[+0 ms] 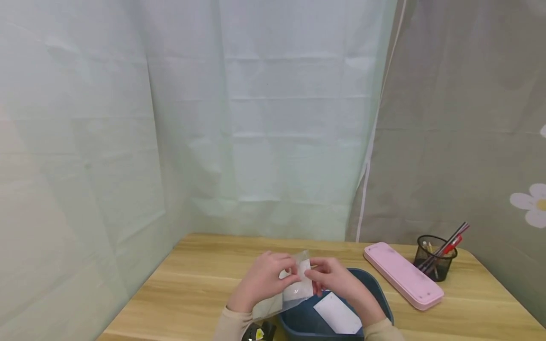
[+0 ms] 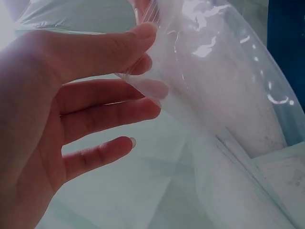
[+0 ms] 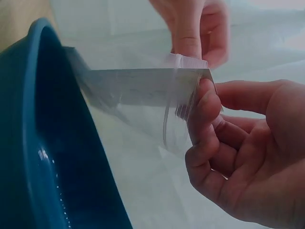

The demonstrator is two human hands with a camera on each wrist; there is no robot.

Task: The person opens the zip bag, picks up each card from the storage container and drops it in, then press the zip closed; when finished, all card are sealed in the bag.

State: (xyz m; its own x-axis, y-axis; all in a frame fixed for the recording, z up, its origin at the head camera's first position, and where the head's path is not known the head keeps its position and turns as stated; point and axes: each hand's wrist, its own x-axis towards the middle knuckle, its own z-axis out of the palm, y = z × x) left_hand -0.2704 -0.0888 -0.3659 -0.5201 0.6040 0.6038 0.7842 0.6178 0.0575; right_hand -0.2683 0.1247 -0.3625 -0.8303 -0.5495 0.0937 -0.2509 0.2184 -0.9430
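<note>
A clear plastic zip bag (image 1: 294,297) is held up over the left side of a blue bin (image 1: 377,289). My left hand (image 1: 269,278) pinches the bag's open edge between thumb and fingertips; in the left wrist view its little finger (image 2: 97,156) stands free. Opposite it, my right hand (image 1: 334,278) pinches a white card (image 3: 143,86) at its end, beside the bag's mouth. Most of the card lies inside the bag in the right wrist view. Another white card (image 1: 338,313) lies in the bin, under my right forearm.
A pink case (image 1: 403,274) lies right of the bin on the wooden table (image 1: 204,274). Behind it stands a black mesh cup (image 1: 443,267) with pens. A black and yellow object (image 1: 259,333), partly hidden, sits by my left wrist. Pale curtains (image 1: 277,118) hang behind the table.
</note>
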